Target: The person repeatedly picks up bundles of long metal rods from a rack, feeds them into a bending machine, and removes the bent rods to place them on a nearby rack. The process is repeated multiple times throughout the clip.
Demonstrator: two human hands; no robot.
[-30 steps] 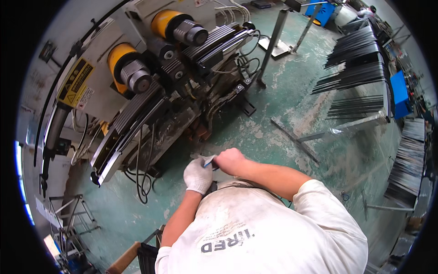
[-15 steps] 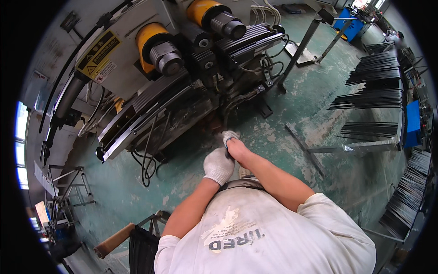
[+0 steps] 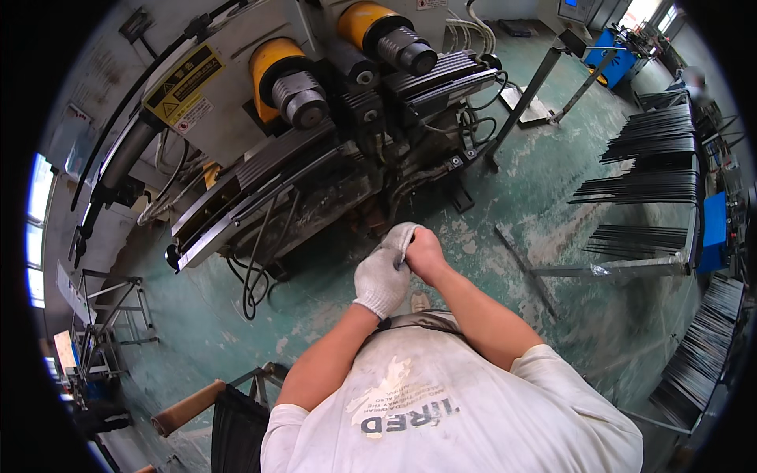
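In front of my waist my two hands meet. My left hand [image 3: 382, 277] wears a white knit work glove and its fingers are closed at the edge of a second white knit glove [image 3: 400, 235]. My right hand [image 3: 426, 255] shows bare skin from the wrist to the knuckles. Its fingers are curled against that second glove, partly hidden by it. A dark edge shows on the glove between the hands. How far the right fingertips reach into the glove cannot be made out.
Ahead stands a large machine with two yellow-collared metal cylinders [image 3: 301, 104], rails and hanging black cables [image 3: 254, 288]. To the right, a metal rack [image 3: 607, 269] bears bundles of thin black rods [image 3: 643, 188]. A roller-ended stand [image 3: 188, 407] is at the lower left. A blue cart [image 3: 603, 59] stands far right.
The second glove has shifted on my right hand: it covered the fingers with its blue edge near the knuckles, and more bare hand shows now. Both hands have come closer together.
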